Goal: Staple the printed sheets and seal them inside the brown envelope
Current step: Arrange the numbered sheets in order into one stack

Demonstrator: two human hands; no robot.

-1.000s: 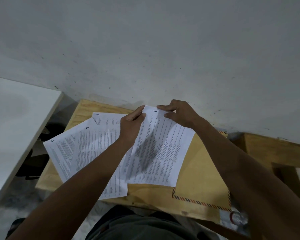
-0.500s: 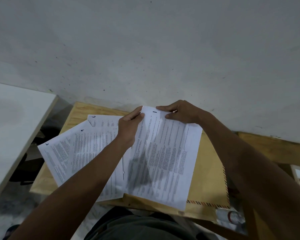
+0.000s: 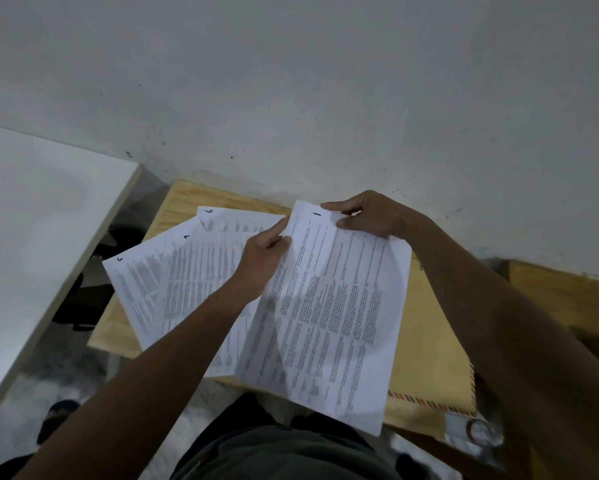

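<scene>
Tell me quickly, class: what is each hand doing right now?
Left hand: pinches the left edge of the sheet marked 1.
Right hand: pinches the top edge of the same sheet.

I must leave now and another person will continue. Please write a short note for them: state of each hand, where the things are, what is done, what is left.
Left hand: pinches the left edge of the sheet marked 1.
Right hand: pinches that sheet's top edge.
Sheets marked 6, 4 and 5: fanned out on the wooden table, to the left.
Brown envelope: flat on the table, under sheet 1.
Done: nothing stapled that I can see. No stapler in view.
Left: gather the sheets, staple, insert, seal.
</scene>
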